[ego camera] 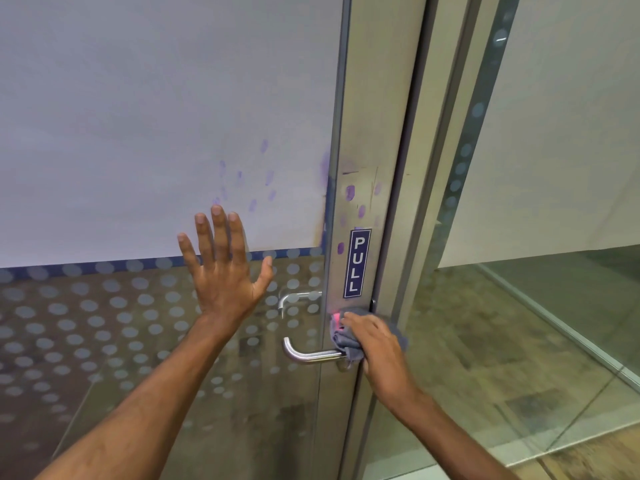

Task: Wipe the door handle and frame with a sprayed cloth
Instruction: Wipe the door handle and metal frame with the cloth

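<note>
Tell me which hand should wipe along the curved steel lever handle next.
Right. The right hand already presses the crumpled grey cloth at the base of the curved steel lever handle; the left hand is open, flat on the dotted glass, clothless.

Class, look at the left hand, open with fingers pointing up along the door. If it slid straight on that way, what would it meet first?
Probably the purple smudges on the frosted glass just above the left hand. Depth is unclear, so whether the palm touches the glass cannot be told.

A bunched grey cloth (346, 341) presses against the metal frame (367, 133) where the handle (311, 355) joins it. The handle is a brushed steel lever, lying level, its free end curving toward the glass.
</note>
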Demonstrator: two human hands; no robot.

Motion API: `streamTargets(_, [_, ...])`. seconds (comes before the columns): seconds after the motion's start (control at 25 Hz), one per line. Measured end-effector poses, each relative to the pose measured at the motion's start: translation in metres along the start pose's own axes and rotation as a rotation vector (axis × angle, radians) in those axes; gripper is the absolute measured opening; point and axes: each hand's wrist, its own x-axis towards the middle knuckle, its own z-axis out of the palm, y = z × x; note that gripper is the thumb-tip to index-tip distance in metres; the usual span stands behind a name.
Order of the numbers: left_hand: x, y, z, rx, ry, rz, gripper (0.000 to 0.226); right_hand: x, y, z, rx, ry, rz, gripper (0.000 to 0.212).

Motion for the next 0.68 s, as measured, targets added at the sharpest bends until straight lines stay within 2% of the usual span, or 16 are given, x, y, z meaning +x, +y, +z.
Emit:
streamTargets(0.04, [0.0,0.001,0.0,-0.003,-0.003,-0.001,0.09,-0.006,-0.001,0.006,0.254,0.006,0.157,0.06])
streamTargets(0.12, [0.0,0.001,-0.001,-0.004,-0.007,-0.003,0.09,-0.01,-0.003,0.012,0.499,0.108,0.327,0.065])
streamTargets(0.2, [0.002,0.002,-0.001,0.0,-0.014,-0.008,0.09,-0.017,0.007,0.012,0.689,0.16,0.469,0.052])
streamTargets(0.28, [0.002,0.001,0.0,-0.006,-0.012,-0.01,0.09,-0.029,0.013,0.008,0.985,0.229,0.668,0.035])
streamTargets(0.36, [0.001,0.0,0.001,0.007,-0.011,-0.011,0.09,-0.038,0.011,-0.002,1.071,0.451,0.784,0.026])
streamTargets(0.44, [0.002,0.001,0.0,0.01,-0.012,-0.006,0.089,-0.032,-0.006,-0.013,0.959,0.689,0.656,0.025])
streamTargets(0.52, [0.002,0.0,-0.001,-0.001,-0.013,-0.003,0.089,-0.014,-0.038,-0.029,0.766,0.828,0.393,0.027])
streamTargets(0.68, [0.001,0.001,0.0,-0.001,0.007,0.006,0.089,0.046,-0.085,-0.048,0.516,1.032,0.017,0.063])
